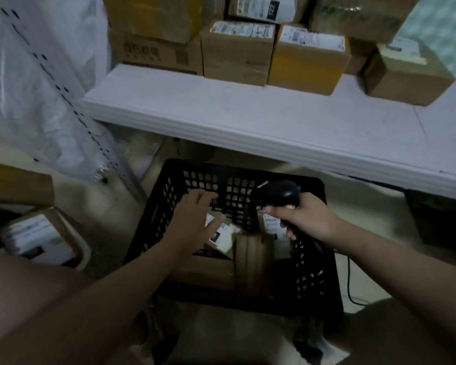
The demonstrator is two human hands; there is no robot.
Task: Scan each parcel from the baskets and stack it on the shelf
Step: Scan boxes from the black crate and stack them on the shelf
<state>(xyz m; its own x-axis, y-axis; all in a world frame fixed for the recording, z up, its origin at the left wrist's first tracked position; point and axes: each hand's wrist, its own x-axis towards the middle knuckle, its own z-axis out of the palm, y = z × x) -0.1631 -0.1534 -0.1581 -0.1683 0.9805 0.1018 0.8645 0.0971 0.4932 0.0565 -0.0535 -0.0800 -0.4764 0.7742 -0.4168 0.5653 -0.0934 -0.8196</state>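
- Both hands hang over a black plastic basket (313, 272) on the floor. The left hand (192, 222) has its fingers spread and loose, holding nothing. The right hand (304, 219) is curled round the grip of a black scanner (279, 192).
- Under the left hand's fingertips, inside the basket, lies a small labelled parcel (221, 233); whether the fingers touch it I cannot tell.
- More brown parcels (250, 256) stand in the basket between the two hands and nearer the person.
- Beyond both hands runs a white shelf (248, 114), with cardboard boxes (237, 51) stacked along its back.
- Far to the left of the left hand hangs clear plastic sheeting (24, 88); below it, other labelled packages (37, 238) lie in the dim light.
- A dark cable (349, 280) trails over the pale floor (366, 204), just right of the basket and under the right forearm.
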